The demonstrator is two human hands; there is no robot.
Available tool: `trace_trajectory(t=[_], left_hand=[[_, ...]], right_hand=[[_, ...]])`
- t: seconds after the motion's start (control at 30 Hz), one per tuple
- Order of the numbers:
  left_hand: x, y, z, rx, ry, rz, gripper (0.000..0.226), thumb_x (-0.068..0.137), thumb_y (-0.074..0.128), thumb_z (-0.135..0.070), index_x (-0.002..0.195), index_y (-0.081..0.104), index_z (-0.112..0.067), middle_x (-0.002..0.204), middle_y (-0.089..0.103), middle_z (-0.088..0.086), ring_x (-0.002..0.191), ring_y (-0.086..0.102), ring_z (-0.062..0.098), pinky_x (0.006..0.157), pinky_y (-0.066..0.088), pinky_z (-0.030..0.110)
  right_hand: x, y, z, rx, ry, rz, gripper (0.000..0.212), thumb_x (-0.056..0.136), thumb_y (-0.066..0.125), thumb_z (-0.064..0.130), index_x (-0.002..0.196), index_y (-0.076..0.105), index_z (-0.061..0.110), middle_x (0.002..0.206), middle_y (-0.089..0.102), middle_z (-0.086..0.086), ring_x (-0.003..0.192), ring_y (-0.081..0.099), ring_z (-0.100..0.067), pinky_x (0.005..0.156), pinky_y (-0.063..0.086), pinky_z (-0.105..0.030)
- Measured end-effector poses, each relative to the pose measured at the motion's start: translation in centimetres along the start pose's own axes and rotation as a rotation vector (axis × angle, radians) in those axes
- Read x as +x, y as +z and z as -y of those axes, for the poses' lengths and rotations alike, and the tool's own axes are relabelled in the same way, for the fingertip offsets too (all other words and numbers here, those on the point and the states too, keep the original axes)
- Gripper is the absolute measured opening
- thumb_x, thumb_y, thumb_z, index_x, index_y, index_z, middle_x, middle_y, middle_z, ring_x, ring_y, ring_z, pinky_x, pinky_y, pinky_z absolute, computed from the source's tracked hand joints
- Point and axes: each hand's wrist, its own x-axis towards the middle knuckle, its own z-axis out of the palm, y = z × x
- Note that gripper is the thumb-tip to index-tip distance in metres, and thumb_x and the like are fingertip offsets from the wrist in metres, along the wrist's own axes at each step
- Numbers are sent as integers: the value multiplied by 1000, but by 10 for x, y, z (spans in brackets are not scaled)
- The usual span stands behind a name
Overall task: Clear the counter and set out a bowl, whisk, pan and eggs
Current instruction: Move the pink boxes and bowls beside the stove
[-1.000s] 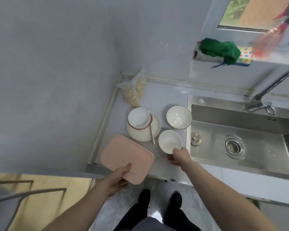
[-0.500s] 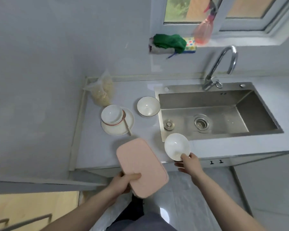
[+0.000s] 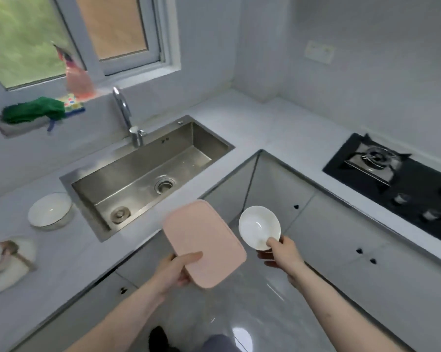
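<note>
My left hand [image 3: 175, 271] grips the near edge of a pink rectangular lid-like board [image 3: 204, 241], thumb on top, held in the air in front of the counter. My right hand [image 3: 280, 252] pinches the rim of a small white bowl [image 3: 258, 226], tilted toward me, above the floor near the cabinet corner. Another white bowl [image 3: 49, 210] sits on the counter left of the sink. At the far left edge, a blurred bowl and spoon rest on a white plate [image 3: 3, 270].
A steel sink [image 3: 143, 174] with faucet [image 3: 124, 115] is set in the white L-shaped counter [image 3: 278, 128]. A black gas stove [image 3: 397, 179] lies at the right. A green cloth [image 3: 34, 113] and pink spray bottle [image 3: 78, 77] sit on the window ledge. Grey cabinets [image 3: 341, 237] line the floor.
Both hands lifted the pink board and the small bowl off the counter left of the sink. My view has swung right, so the counter corner and the stove have come into sight.
</note>
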Motion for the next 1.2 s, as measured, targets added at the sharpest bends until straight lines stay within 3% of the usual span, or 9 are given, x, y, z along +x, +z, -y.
trace_trajectory(t=[0.1, 0.17, 0.27, 0.53, 0.63, 0.73, 0.9, 1.1, 1.2], left_hand=[[2, 74, -15, 92, 24, 111, 85, 51, 95, -47, 120, 68, -5, 96, 65, 12, 86, 56, 29, 69, 47, 32], [0, 120, -24, 151, 51, 168, 74, 58, 88, -43, 120, 67, -8, 103, 76, 6, 86, 69, 32, 63, 54, 29], [-1, 182, -37, 248, 66, 251, 69, 62, 84, -44, 121, 67, -12, 105, 79, 4, 96, 76, 26, 76, 61, 34], [24, 335, -55, 467, 36, 472, 62, 67, 85, -42, 117, 71, -9, 105, 79, 7, 82, 72, 20, 63, 53, 26], [39, 398, -54, 526, 1, 565, 66, 66, 85, -43, 118, 71, -5, 95, 77, 6, 77, 66, 20, 69, 50, 29], [47, 455, -52, 561, -17, 637, 43, 84, 78, -36, 115, 69, -7, 79, 77, 0, 63, 70, 14, 68, 55, 27], [65, 543, -57, 614, -54, 738, 67, 65, 80, -51, 118, 68, -12, 102, 80, 3, 94, 77, 21, 84, 58, 34], [90, 637, -55, 687, -111, 811, 71, 61, 83, -55, 118, 66, -16, 107, 78, 4, 97, 76, 24, 85, 61, 36], [89, 682, -46, 713, -162, 813, 53, 77, 82, -50, 112, 63, -15, 102, 71, 7, 92, 73, 23, 71, 59, 29]], right_hand=[[-12, -78, -12, 80, -4, -95, 23, 94, 48, 13, 115, 58, 11, 89, 78, -11, 77, 76, -21, 75, 60, -38], [-21, -124, -21, 142, 8, -167, 23, 94, 48, 12, 114, 58, 11, 88, 78, -11, 75, 76, -20, 77, 60, -39], [-34, -181, -39, 245, 23, -270, 23, 94, 47, 12, 115, 58, 12, 85, 78, -11, 75, 75, -21, 78, 60, -40], [-64, -300, -83, 468, 68, -513, 23, 95, 47, 13, 114, 58, 13, 87, 79, -10, 85, 78, -23, 75, 56, -37], [-68, -343, -98, 532, 101, -610, 23, 94, 47, 13, 114, 59, 15, 87, 80, -10, 85, 78, -23, 84, 58, -43], [-71, -381, -105, 580, 122, -711, 21, 94, 48, 11, 112, 59, 12, 89, 79, -13, 83, 78, -24, 79, 56, -39], [-64, -445, -107, 644, 162, -831, 18, 95, 48, 12, 110, 60, 12, 90, 79, -14, 85, 77, -27, 83, 57, -41], [-58, -502, -115, 714, 182, -962, 18, 95, 50, 11, 109, 61, 9, 90, 79, -16, 91, 76, -30, 80, 57, -39], [-66, -522, -124, 778, 201, -1026, 17, 96, 49, 11, 108, 59, 9, 91, 79, -16, 85, 74, -28, 72, 57, -34]])
